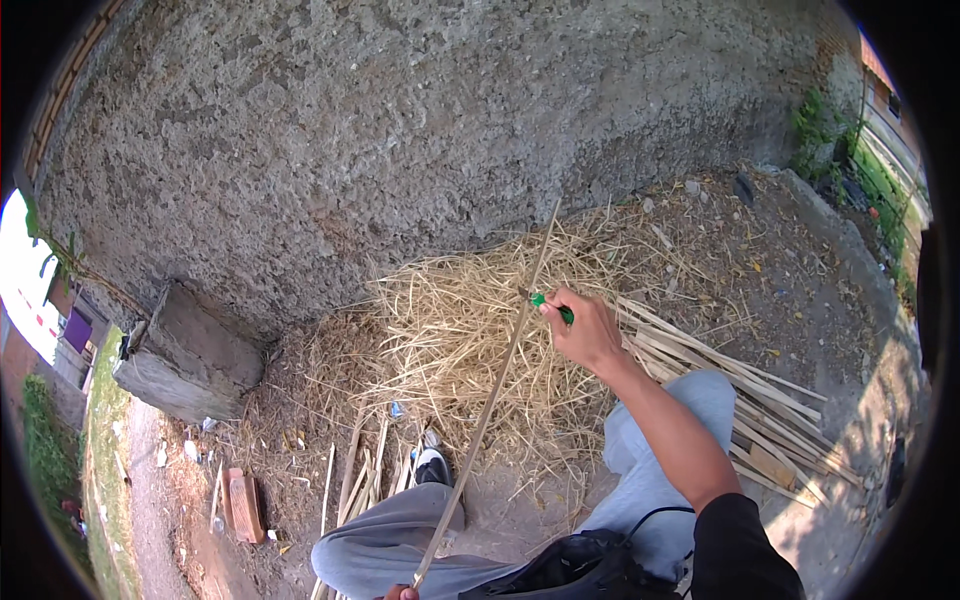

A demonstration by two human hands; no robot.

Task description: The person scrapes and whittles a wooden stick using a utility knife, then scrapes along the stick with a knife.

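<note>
Both hands on bamboo strip [488, 408], right hand [585, 327] outstretched gripping green-handled knife [551, 306]

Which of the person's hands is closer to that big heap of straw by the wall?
Right. The right hand, gripping a green-handled tool, is over the straw heap. The left hand is at the picture's bottom edge, holding the long stick's near end.

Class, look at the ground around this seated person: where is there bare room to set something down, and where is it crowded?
Bare dirt lies right of the cut strips. Crowded: the shavings pile and the sticks beside the shoe.
</note>
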